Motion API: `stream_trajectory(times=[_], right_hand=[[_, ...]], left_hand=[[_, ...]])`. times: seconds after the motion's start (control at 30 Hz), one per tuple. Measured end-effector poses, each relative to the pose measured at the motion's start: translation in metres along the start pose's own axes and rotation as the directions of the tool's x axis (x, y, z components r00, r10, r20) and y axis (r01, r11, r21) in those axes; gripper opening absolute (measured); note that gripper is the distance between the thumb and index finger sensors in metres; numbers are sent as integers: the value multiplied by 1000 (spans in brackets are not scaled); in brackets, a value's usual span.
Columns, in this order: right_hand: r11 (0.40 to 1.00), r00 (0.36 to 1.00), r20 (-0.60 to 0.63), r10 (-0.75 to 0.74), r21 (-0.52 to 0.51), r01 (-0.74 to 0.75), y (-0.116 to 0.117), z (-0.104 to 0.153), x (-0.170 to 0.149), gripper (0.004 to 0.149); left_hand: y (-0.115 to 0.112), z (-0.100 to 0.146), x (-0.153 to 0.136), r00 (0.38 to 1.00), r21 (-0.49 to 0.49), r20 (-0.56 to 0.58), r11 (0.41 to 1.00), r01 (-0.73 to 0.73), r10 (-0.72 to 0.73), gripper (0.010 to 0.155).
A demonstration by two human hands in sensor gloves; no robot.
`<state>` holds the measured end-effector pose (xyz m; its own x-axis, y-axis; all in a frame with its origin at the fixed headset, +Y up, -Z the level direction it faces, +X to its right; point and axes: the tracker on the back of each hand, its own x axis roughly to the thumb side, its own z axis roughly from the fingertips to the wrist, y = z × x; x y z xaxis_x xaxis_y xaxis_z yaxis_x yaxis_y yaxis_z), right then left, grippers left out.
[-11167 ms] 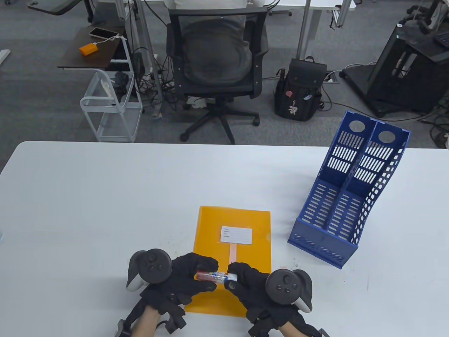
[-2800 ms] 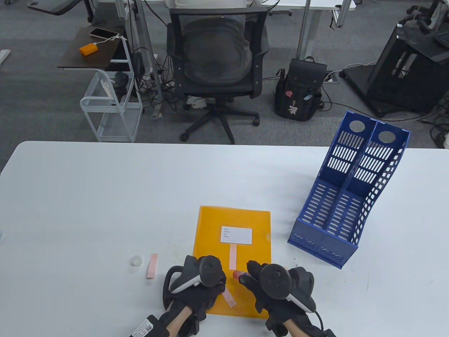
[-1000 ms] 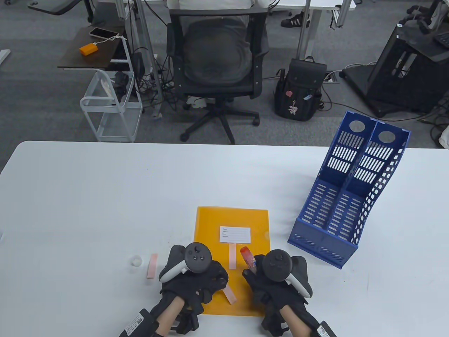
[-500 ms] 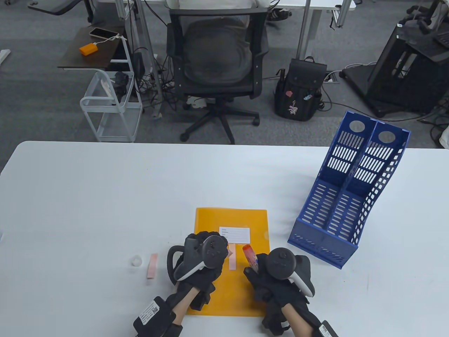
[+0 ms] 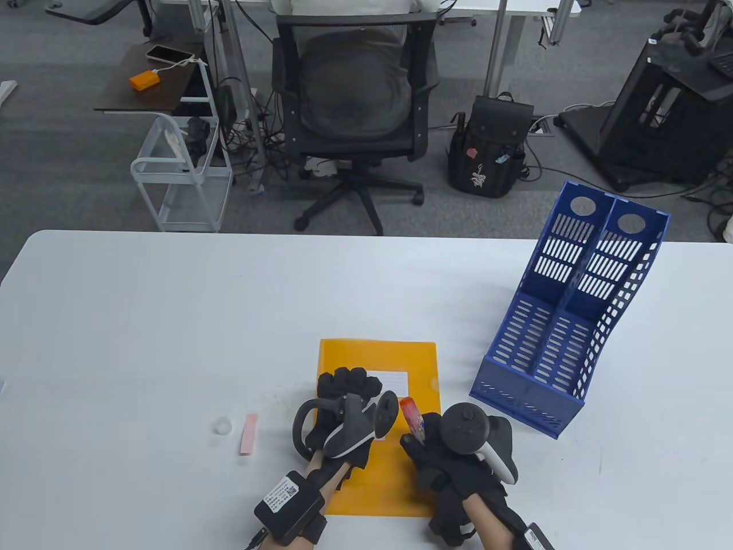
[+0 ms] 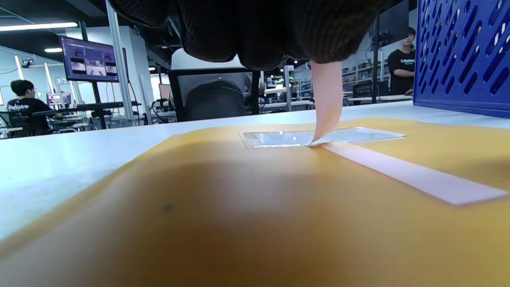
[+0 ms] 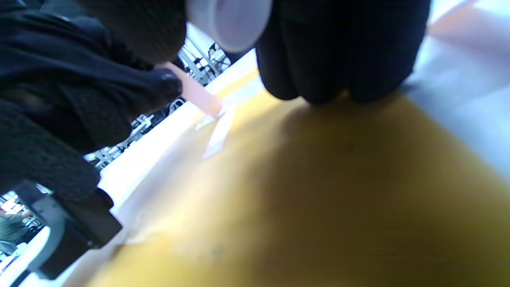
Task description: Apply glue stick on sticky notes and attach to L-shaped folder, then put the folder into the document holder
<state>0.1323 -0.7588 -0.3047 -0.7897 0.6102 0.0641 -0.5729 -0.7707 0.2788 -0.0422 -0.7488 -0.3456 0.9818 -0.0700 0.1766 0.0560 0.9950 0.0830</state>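
Note:
An orange L-shaped folder (image 5: 395,366) lies flat near the table's front edge, with a white label (image 5: 394,378) on it. My left hand (image 5: 347,382) reaches over the label's left part and pinches a pink sticky note (image 6: 326,99). The note hangs down, its lower end touching the folder at the label's (image 6: 318,137) near edge. A second pink note (image 6: 410,175) lies flat on the folder (image 6: 239,207). My right hand (image 5: 426,444) rests on the folder's right side and grips the uncapped glue stick (image 5: 410,415), red tip up. The blue document holder (image 5: 572,321) stands to the right.
A third pink note (image 5: 249,434) and the white glue cap (image 5: 223,426) lie on the table left of the folder. An office chair (image 5: 355,109) and a black backpack (image 5: 492,149) stand beyond the far edge. People sit in the background of the left wrist view.
My left hand has lifted the pink note from the folder's lower part and carried it forward to the label. The right hand with the glue stick has barely shifted.

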Motion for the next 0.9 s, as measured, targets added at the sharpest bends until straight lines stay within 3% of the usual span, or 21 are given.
stream_trajectory(times=[0.33, 0.9], right_hand=[[1000, 1000, 0, -7, 2, 7, 0, 0, -1, 59], [1000, 1000, 1, -1, 1, 1, 0, 0, -1, 59]], left_hand=[[-10, 3, 3, 997, -170, 65, 985, -24, 36, 40], [-14, 7, 8, 996, -202, 85, 979, 7, 10, 39]])
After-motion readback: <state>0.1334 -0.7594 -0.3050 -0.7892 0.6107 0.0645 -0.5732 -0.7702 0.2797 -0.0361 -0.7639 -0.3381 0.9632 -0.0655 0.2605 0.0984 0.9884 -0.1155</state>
